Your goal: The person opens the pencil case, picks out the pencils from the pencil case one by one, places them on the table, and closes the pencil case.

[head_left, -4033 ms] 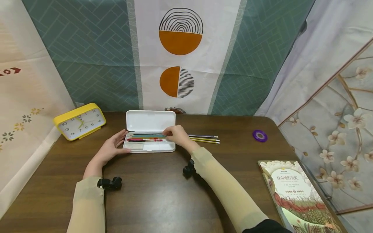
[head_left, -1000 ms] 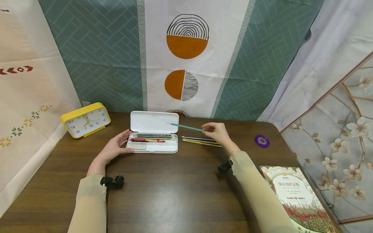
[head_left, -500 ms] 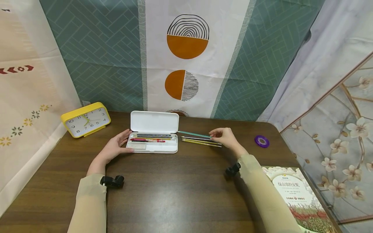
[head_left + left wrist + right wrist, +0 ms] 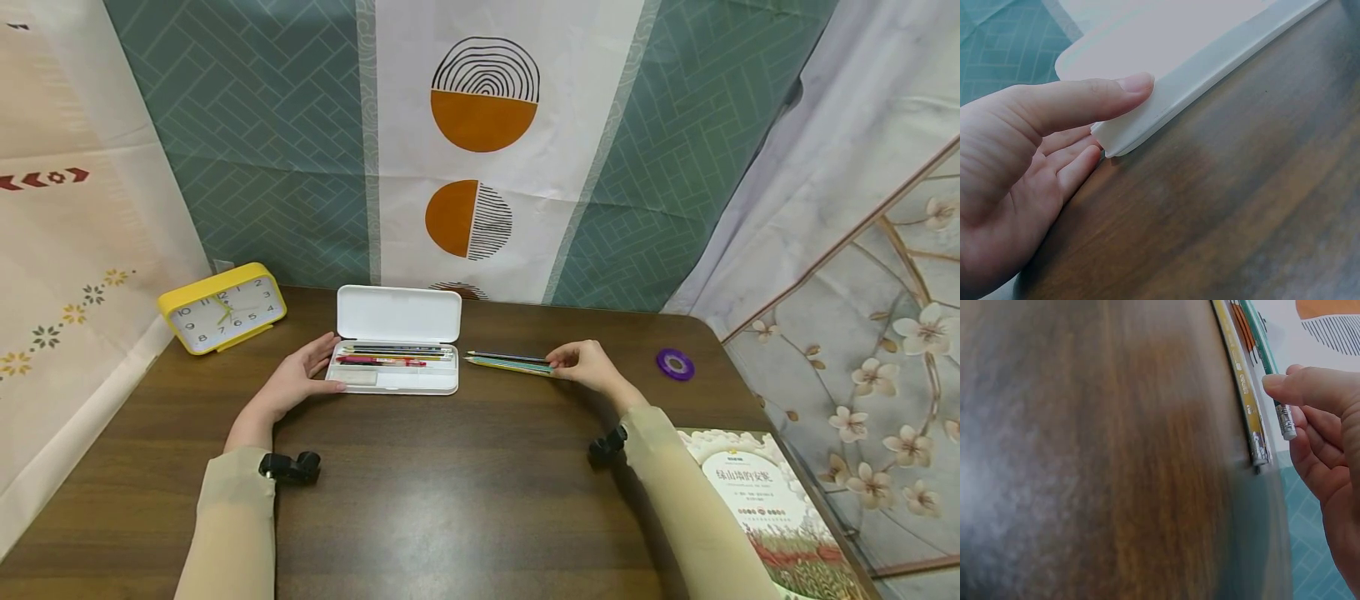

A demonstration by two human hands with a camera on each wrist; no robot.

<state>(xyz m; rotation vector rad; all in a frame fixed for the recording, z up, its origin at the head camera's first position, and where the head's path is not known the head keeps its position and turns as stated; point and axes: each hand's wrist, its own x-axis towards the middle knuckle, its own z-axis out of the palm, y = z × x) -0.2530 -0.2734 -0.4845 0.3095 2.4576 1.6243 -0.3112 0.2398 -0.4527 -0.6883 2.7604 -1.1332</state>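
Note:
A white pencil case (image 4: pixel 420 382) lies with its lid (image 4: pixel 397 313) raised; inside are several pencils, a red pen (image 4: pixel 360 360) and a white eraser (image 4: pixel 358 377). My left hand (image 4: pixel 292 383) grips the case's left end, thumb on the front corner, fingers at the side. To the right of the case, my right hand (image 4: pixel 588 365) pinches a teal pencil (image 4: pixel 1260 334) near its eraser end, between thumb and fingers. That pencil lies among others on the table, close beside a yellow pencil (image 4: pixel 1238 375) in the right wrist view. The right fingers hide the pencils' far ends.
On the brown table (image 4: pixel 435 483), a yellow alarm clock (image 4: pixel 225 310) stands at the back left. A purple roll of tape (image 4: pixel 676 364) lies to the right of my right hand. Near the right edge is a book (image 4: pixel 765 500), partly behind the right sleeve. Patterned cloth hangs behind.
My right hand has lifted the teal pencil out of the case, carried it right and lowered it among the pencils on the table. My left hand has stayed at the case.

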